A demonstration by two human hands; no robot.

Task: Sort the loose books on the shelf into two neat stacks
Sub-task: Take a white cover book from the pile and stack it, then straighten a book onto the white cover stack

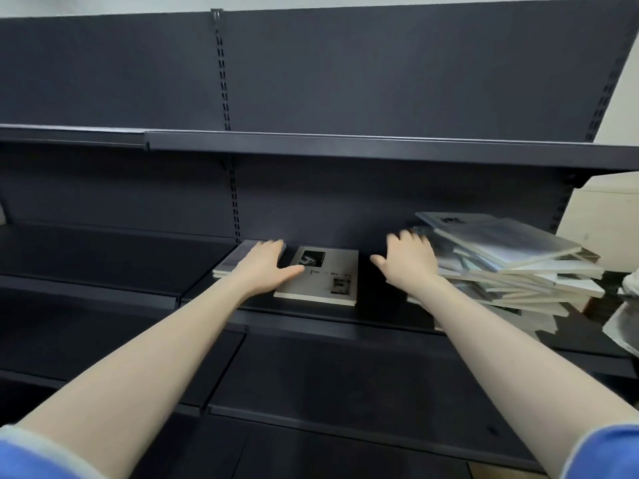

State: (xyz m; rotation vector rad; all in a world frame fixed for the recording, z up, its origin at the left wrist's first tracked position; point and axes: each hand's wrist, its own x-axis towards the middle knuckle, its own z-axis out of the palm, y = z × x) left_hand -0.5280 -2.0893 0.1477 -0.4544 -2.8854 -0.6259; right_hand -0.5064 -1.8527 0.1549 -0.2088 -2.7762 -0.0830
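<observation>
On the dark shelf (345,316) lies a grey book with a black picture on its cover (328,274), flat, near the middle. Left of it a thin grey book (231,259) lies flat, and my left hand (264,267) rests palm down over its right part, thumb touching the middle book's left edge. At the right a messy heap of several pale books (511,261) leans fanned out at different angles. My right hand (409,259) is spread open with its fingers against the heap's left side; whether it grips anything is unclear.
An upper shelf (345,146) overhangs the working shelf. Lower shelves (345,382) jut out beneath my forearms. White crumpled material (626,323) sits at the far right edge. The shelf's left part (103,257) is bare dark metal.
</observation>
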